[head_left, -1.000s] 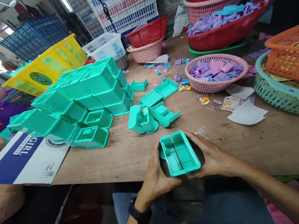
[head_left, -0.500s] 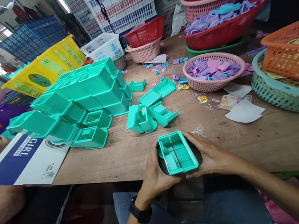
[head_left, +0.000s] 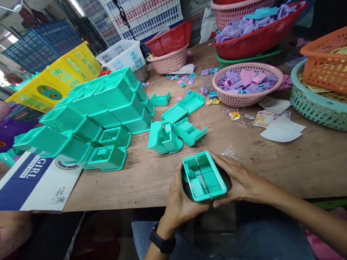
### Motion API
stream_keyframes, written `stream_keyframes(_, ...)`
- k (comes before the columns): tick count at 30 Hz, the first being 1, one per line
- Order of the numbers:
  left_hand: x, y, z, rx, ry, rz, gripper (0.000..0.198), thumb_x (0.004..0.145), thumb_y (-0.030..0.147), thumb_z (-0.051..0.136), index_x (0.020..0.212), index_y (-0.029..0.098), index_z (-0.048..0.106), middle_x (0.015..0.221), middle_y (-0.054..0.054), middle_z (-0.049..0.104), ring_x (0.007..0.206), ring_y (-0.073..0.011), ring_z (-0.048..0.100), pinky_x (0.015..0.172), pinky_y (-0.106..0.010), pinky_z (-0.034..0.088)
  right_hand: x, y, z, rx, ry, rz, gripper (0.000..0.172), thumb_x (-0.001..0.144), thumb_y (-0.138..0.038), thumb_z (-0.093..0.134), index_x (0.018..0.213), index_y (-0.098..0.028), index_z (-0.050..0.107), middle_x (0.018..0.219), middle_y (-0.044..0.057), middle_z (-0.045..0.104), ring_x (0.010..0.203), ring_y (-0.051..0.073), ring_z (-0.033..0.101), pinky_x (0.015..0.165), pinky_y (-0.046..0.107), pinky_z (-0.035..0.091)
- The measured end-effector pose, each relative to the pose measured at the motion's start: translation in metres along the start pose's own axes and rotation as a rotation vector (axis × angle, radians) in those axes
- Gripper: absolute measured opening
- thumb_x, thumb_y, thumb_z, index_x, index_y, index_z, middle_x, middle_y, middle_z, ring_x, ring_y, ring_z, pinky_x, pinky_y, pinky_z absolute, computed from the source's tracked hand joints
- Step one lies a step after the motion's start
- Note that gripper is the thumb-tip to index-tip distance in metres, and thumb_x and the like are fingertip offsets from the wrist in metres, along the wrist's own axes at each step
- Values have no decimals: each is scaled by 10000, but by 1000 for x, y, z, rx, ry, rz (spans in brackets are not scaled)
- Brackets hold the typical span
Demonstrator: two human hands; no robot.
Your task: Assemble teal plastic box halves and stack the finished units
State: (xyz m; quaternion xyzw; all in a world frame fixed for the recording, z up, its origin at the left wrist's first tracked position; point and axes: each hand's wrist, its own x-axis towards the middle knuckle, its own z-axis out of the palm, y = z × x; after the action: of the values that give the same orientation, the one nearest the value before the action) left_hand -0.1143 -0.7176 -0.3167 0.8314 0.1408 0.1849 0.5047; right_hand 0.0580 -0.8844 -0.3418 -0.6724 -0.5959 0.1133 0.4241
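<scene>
Still, both hands [head_left: 209, 190] clasp the teal box [head_left: 203, 176], slightly nearer.

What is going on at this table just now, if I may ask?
A person holds a teal plastic box in both hands, left hand and right hand, at the near edge of the wooden table. A pile of teal boxes sits to the left; a pink basket holds purple pieces.
</scene>
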Motion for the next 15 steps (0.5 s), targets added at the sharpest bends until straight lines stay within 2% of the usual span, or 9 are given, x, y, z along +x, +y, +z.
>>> stream_keyframes(5,0,-1,-1,-26,-10,10,1119,588,315,960,1536,285,366,1523,-124,562,1398,-410,558,1216,-626,429,-1,-1,0,-15,16,-5,1480,649,-689,913,1703,-292,-47,1676,203,400,1492,414,467,1170,565,485)
stream_keyframes(10,2,1,0,-102,-27,4,1119,579,337,978,1526,295,383,1527,-105,570,1403,-396,559,1223,-627,424,1,3,6,-72,24,-27,1504,632,-711,910,1703,-299,-62,1615,218,470,1467,444,488,1149,595,500)
stream_keyframes(12,2,-1,1,-108,-24,-9,1128,577,374,975,1533,276,385,1539,-117,564,1410,-417,552,1228,-642,420,0,5,11,-123,31,-13,1530,623,-735,900,1694,-309,-107,1630,227,439,1485,471,453,1159,631,481)
stream_keyframes(15,-1,-13,5,-132,-18,-13,1142,524,448,982,1518,288,445,1503,-117,612,1356,-454,601,1222,-615,459,-11,11,19,-193,29,-28,1461,686,-744,854,1681,-350,-140,1700,207,338,1518,493,386,1169,654,468)
